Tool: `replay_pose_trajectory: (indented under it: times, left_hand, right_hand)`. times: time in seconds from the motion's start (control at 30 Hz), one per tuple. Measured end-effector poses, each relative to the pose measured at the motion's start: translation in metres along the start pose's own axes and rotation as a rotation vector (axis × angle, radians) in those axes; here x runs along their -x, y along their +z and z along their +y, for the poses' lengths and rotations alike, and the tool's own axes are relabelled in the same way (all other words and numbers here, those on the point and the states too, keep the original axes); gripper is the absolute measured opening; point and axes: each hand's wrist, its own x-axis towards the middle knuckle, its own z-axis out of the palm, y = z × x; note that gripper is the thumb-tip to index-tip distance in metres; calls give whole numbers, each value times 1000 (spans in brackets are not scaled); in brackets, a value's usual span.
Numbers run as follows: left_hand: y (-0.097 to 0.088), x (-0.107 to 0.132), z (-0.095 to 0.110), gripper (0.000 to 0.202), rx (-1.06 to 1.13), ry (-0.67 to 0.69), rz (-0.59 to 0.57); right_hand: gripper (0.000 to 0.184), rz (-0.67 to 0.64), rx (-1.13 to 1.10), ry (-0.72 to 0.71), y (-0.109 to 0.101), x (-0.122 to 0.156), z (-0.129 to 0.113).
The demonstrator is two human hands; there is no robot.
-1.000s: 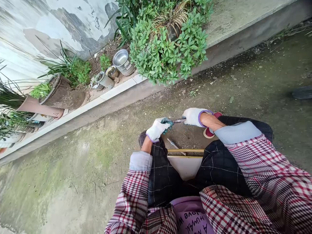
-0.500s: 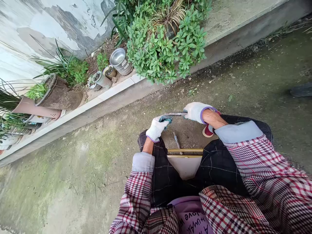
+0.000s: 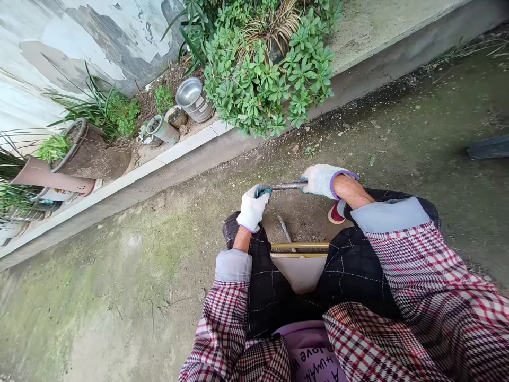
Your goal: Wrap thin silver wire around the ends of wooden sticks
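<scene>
I sit on a low stool (image 3: 300,265) with my knees apart, wearing white work gloves. My right hand (image 3: 323,180) is closed round one end of a short grey metal rod (image 3: 287,186), held level above the ground. My left hand (image 3: 253,206) is closed on the rod's other end. A second metal rod (image 3: 284,229) lies on the dirt between my feet, just beyond the stool's front edge. A red shoe (image 3: 336,212) shows under my right wrist.
A concrete kerb (image 3: 191,146) runs across ahead, with a leafy green bush (image 3: 270,74), a metal pot (image 3: 194,99), small pots and large tipped planters (image 3: 79,159) behind it. Mossy ground spreads left. A dark object (image 3: 489,148) lies at the right edge.
Both hands have lifted slightly; they came apart on the rod, then my left hand closed on its end again. The rod on the ground now lies at a different angle.
</scene>
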Motion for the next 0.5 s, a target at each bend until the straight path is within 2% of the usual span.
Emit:
replay_pose_trajectory:
  times: [0.07, 0.13, 0.2, 0.27, 0.33, 0.4, 0.47, 0.5]
  left_hand:
    - [-1, 1, 0, 8, -178, 58, 74]
    - [-2, 4, 2, 9, -409, 106, 95]
    - [-2, 7, 6, 12, -621, 125, 97]
    - [0, 7, 9, 16, -686, 116, 86]
    - [2, 7, 8, 17, -494, 66, 9]
    - [5, 6, 6, 18, -143, -1, -146]
    - [10, 7, 3, 20, 149, -59, -274]
    - [12, 7, 2, 21, 227, -77, -315]
  right_hand:
    - [30, -62, 151, 35, -1, 2, -5]
    - [30, -116, 229, 36, -2, 4, -8]
    - [30, -111, 250, 65, -3, 4, -8]
    - [32, -64, 257, 107, -5, 4, -7]
    - [36, -16, 245, 123, -6, 2, -8]
    - [38, 10, 225, 111, -4, 0, -14]
    - [36, 21, 210, 88, 1, -4, -22]
    - [33, 17, 180, 76, 5, -6, -26]
